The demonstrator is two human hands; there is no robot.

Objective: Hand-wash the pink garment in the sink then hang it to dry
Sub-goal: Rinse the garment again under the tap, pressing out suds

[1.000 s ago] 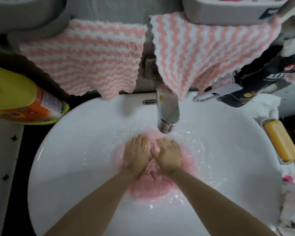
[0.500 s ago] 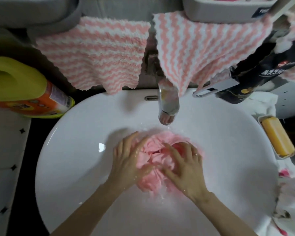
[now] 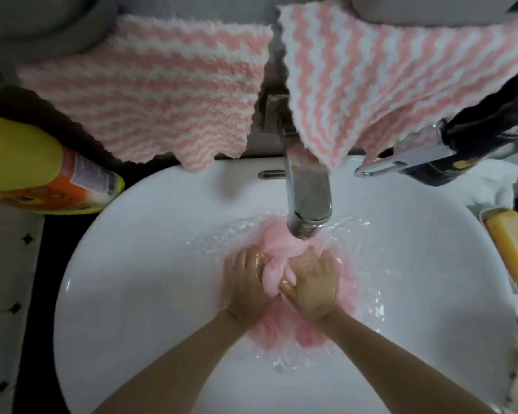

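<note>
The pink garment (image 3: pixel 277 243) lies bunched and soaked in shallow water at the bottom of the white sink (image 3: pixel 138 264), right under the chrome tap (image 3: pixel 307 198). My left hand (image 3: pixel 244 282) and my right hand (image 3: pixel 313 283) sit side by side on top of it, both wet. Their fingers curl into a raised fold of the cloth between them. More of the garment spreads out below my wrists. Water ripples around the cloth.
Two pink-and-white striped towels (image 3: pixel 150 94) hang over the back of the sink. A yellow and orange detergent bottle (image 3: pixel 36 168) lies at the left. A yellow soap bar (image 3: pixel 512 249) sits in a dish at the right, behind it a black bottle (image 3: pixel 491 138).
Half a second ago my hands were spread over the bunched garment lower in the basin. Now they have pushed it up under the tap and closed together on it, and water ripples round the cloth.
</note>
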